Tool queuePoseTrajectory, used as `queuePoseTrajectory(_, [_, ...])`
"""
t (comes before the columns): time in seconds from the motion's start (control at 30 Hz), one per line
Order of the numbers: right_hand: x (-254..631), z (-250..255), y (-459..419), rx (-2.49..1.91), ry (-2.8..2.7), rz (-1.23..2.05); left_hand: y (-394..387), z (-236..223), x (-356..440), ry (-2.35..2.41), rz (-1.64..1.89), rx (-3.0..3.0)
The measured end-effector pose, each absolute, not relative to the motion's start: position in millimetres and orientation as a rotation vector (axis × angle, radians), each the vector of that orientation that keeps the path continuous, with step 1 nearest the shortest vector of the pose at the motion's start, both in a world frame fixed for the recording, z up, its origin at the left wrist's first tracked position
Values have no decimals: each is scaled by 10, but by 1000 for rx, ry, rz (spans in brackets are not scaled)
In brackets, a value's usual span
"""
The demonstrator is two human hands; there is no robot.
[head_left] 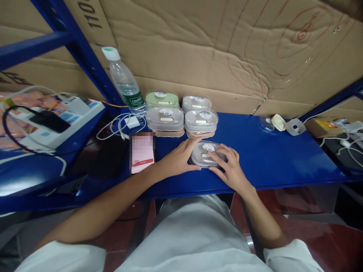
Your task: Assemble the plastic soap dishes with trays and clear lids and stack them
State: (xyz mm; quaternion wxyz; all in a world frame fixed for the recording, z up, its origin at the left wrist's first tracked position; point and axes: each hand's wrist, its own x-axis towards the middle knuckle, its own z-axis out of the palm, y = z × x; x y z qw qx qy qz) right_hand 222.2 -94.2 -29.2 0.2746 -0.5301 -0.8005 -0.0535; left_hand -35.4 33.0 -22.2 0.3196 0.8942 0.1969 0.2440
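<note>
A small oval lunch box (204, 160) with a grey lid under a clear cover lies on the blue table in front of me. On its top are a round white label and a pale oblong piece. My left hand (181, 158) curves round the box's left end, thumb at the near side and fingers at the far side. From the right, my right hand (228, 166) grips the box, its fingers spread over the lid and the thumb near the front edge. Behind it stand stacked grey-lidded boxes (165, 118) and a green-lidded box (162, 99).
A water bottle (126, 85) stands at the back left, beside a white charger and cable (132, 121). A phone (143, 153) lies left of my hands. A power strip (68, 124) is farther left. Small plastic parts (278, 122) lie at the right, before a cardboard wall (181, 45).
</note>
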Motion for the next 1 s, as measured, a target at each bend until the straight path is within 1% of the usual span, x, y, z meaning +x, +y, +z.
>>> queuePoseTrajectory(0.17, [2216,-306,-930,-1271,-2248,-25,327,-201,-375,569,533,2335])
queuePoseTrajectory(0.4, [2196,-284,-920,-1325,-2239,-95,325,-226,-375,593,564,2333])
queuePoseTrajectory(0.63, [2209,-366,-928,-1297,-2174,-33,297,-212,-354,635,497,2453])
queuePoseTrajectory(0.73, [2209,-370,-985,-1278,-2076,-76,252,-44,-394,635,554,2501])
queuePoseTrajectory(0.83, [2237,-387,-1039,-1256,-1909,-171,289,273,-497,656,667,2544])
queuePoseTrajectory(0.9, [2262,-411,-1045,-1246,-1798,-200,443,532,-613,743,767,2585])
queuePoseTrajectory(1.0, [2282,-442,-1013,-1257,-1737,-119,888,881,-832,913,953,2622])
